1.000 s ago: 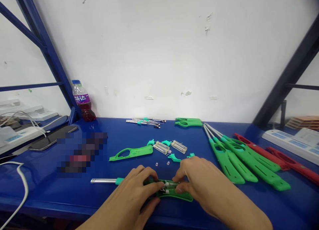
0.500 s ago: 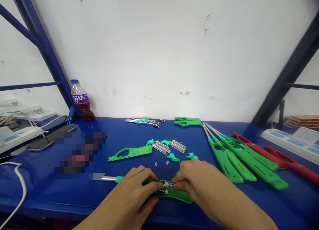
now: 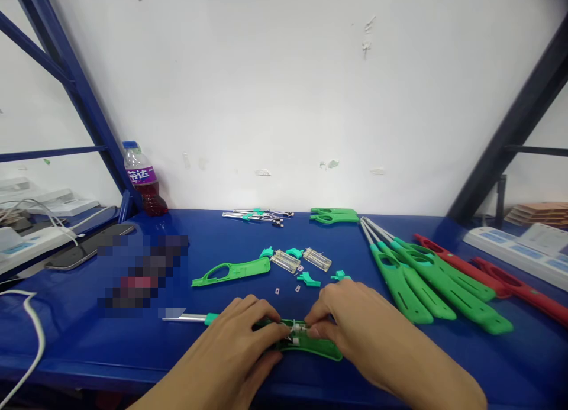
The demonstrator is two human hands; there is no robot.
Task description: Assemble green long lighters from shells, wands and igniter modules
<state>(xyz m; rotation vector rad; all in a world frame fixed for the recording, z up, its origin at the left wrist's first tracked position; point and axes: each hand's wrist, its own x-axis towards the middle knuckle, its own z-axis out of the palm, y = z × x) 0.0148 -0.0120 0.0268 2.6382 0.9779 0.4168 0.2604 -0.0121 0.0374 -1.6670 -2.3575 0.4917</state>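
Note:
Flat on the table near its front edge lies an opened green gas lighter casing (image 3: 326, 349), its metal tube (image 3: 186, 318) pointing left. My left hand (image 3: 248, 333) is closed around the casing's middle, thumb and fingertips pressing at the parts inside. My right hand (image 3: 341, 321) pinches a clear fuel tank (image 3: 300, 327) that sits in the casing; the fingers cover most of it. A white piece and thin wires show between both hands. Beyond them lies a loose green casing half (image 3: 248, 270). Clear fuel tanks (image 3: 318, 260), teal triggers (image 3: 309, 279) and tiny pink pieces (image 3: 277, 291) are scattered near it.
Finished-looking green lighters (image 3: 412, 280) and red lighters (image 3: 523, 286) lie to the right. Metal tubes with wires (image 3: 252, 216) and green casing halves (image 3: 333, 215) rest by the wall. A drink bottle (image 3: 144, 182), phone (image 3: 91, 247) and white cable (image 3: 38, 327) are at left.
My right hand's fingertips have shifted very slightly on the clear tank. Both hands otherwise stay on the casing; the whole view has moved a little.

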